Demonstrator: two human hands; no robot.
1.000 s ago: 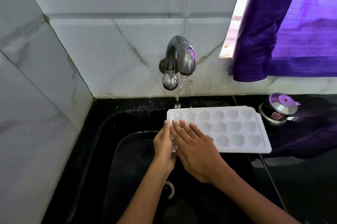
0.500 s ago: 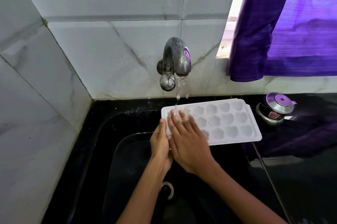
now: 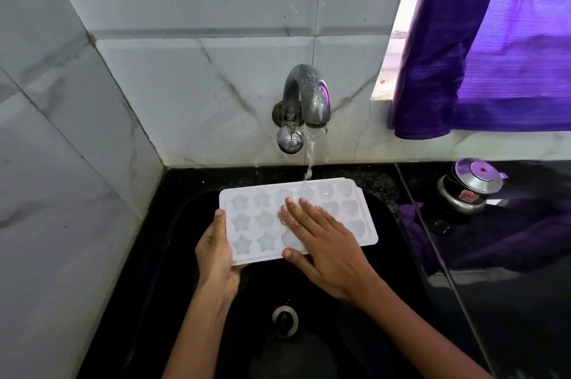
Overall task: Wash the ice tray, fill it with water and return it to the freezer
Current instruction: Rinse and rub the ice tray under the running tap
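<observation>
A white ice tray [image 3: 247, 218] with star and heart shaped cells is held level over the black sink [image 3: 173, 255], under the metal tap [image 3: 304, 106]. Water runs from the tap onto the tray's far edge. My left hand [image 3: 216, 258] grips the tray's near left corner, thumb along its left edge. My right hand [image 3: 327, 246] lies flat on top of the tray's middle cells, fingers spread and wet, thumb at the near rim.
The sink drain [image 3: 285, 318] lies below my hands. A small steel pressure cooker [image 3: 471, 187] stands on the black counter at the right. A purple curtain [image 3: 482, 39] hangs over the window ledge. Marble tiled walls close off the back and left.
The tray has shifted left under the tap, so the water now lands further right on it. My right hand has slid from the tray's left end to its middle.
</observation>
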